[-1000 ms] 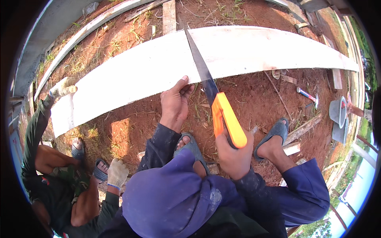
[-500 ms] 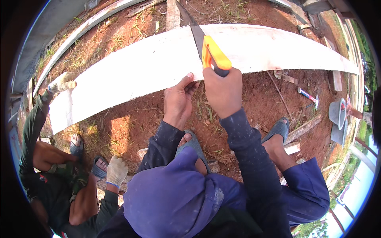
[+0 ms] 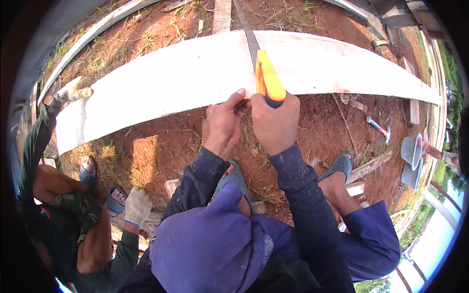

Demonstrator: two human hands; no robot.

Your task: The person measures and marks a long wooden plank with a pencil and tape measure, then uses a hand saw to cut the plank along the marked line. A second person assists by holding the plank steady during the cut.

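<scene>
A long pale board (image 3: 161,83), bleached by glare, lies crosswise in front of me. My right hand (image 3: 277,123) is closed round the orange and black handle of a handsaw (image 3: 269,78). The saw's blade crosses the board near its middle and sticks out past the far edge. Just left of the saw, my left hand (image 3: 224,126) pinches the board's near edge, thumb on top and fingers partly hidden below. At the board's left end rests a co-worker's gloved hand (image 3: 75,91).
The co-worker's other gloved hand (image 3: 138,207) hangs lower left. A hammer (image 3: 378,128) lies on the reddish soil at right, near a grey bucket (image 3: 411,150) with another person's arm (image 3: 432,150) beside it. Scrap timber (image 3: 370,167) lies by my right foot. A wood strip (image 3: 222,17) runs beyond the board.
The saw and my right hand have come slightly toward me. My left hand keeps its hold on the board's edge. The whole view has shifted a little.
</scene>
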